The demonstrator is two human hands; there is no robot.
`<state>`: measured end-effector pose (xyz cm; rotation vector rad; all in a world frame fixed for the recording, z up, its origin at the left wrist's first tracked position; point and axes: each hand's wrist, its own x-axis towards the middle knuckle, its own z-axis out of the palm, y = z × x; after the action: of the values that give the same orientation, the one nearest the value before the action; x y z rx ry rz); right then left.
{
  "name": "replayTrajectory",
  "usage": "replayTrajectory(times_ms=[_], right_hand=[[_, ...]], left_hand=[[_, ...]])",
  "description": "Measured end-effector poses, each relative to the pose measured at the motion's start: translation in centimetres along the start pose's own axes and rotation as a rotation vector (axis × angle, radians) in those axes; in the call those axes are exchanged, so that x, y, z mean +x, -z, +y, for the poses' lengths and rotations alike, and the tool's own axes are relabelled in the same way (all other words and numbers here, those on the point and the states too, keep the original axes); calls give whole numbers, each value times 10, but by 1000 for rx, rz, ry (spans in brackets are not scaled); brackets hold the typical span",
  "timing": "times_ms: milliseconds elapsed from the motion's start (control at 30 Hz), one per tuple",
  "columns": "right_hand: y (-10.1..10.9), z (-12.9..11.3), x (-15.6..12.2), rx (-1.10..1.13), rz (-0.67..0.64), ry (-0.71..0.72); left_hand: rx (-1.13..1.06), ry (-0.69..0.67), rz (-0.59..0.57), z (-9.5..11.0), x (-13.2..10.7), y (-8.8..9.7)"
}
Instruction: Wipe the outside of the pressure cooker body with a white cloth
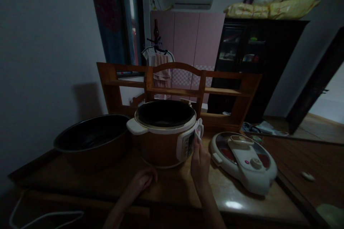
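An electric pressure cooker point(161, 146) with a white rim and a brown body stands lidless on the wooden desk, its dark inside showing. My right hand point(200, 161) pinches a white cloth or tissue point(199, 128) against the cooker's right side, by the handle and control panel point(186, 146). In front of the cooker, my left hand point(145, 179) is low over the desk, fingers curled in with nothing visible in them. The cooker's white lid point(247, 164), with a knob and a clear window, lies to the right of my right hand.
A wide dark pot point(92, 146) sits left of the cooker, near the wall. Behind the cooker rises a wooden shelf rack point(177, 91) along the desk's back. A white cord point(48, 215) hangs at lower left. The desk's front edge point(88, 202) runs below my hands.
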<state>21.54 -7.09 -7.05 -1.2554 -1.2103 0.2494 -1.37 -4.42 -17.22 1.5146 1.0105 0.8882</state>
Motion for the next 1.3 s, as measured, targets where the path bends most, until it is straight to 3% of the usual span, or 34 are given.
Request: replayTrajectory(times_ms=[133,267,500,700,933,1167,1300], right_hand=[[-1,8,-13,-30,-18,5],[3,26,-19,-82,-64,-86],[14,51,-5,-81,-59,-207],[10,39,15,0,-22,-185],[0,18,5,88,26,-118],[11,35,-11,57,-2,-127],[17,40,-8,79,62,-162]], left_hand=[[0,11,-14,-2,1,1],[23,10,2,-2,0,2],[62,-7,1,-7,-1,4],[82,-23,3,-4,-1,3],[83,-15,2,1,-2,3],[92,-17,13,5,-4,1],[78,-24,17,0,-1,2]])
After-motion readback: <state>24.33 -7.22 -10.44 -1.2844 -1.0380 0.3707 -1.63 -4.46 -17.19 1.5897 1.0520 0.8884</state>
